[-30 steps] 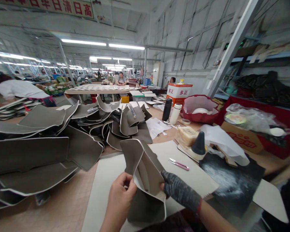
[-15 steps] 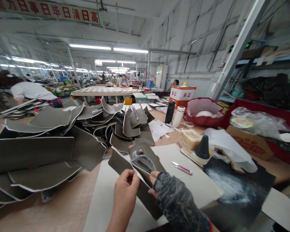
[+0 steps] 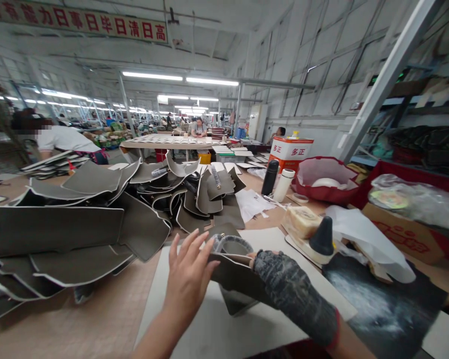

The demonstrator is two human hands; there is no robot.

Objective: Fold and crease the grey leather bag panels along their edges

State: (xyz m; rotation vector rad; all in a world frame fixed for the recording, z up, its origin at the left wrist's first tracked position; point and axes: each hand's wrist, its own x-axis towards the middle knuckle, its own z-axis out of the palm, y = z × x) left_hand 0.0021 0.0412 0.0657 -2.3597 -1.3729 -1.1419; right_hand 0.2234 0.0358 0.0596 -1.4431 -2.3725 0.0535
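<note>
A dark olive panel (image 3: pixel 243 279) with a pale edge is held tilted over the white sheet (image 3: pixel 194 324) in front of me. A plastic-wrapped handle (image 3: pixel 243 243) rises behind its upper edge. My right hand (image 3: pixel 252 258), in a grey knitted sleeve, grips the panel at its upper edge; most of the fingers are hidden behind it. At the panel's left end is my left hand (image 3: pixel 192 267), its fingers spread and raised, the thumb beside the panel's edge.
Olive panels (image 3: pixel 60 229) are piled at the left and centre. On the right are a black cone (image 3: pixel 322 237), a yellowish block (image 3: pixel 301 222), a white cloth (image 3: pixel 370 239), a black bottle (image 3: pixel 270 177) and a white bottle (image 3: pixel 284 185). Other people sit or bend farther back.
My left hand has let go of the panel's edge and opened its fingers. The panel has turned to lie more sideways. The pink-handled snips on the sheet are no longer visible.
</note>
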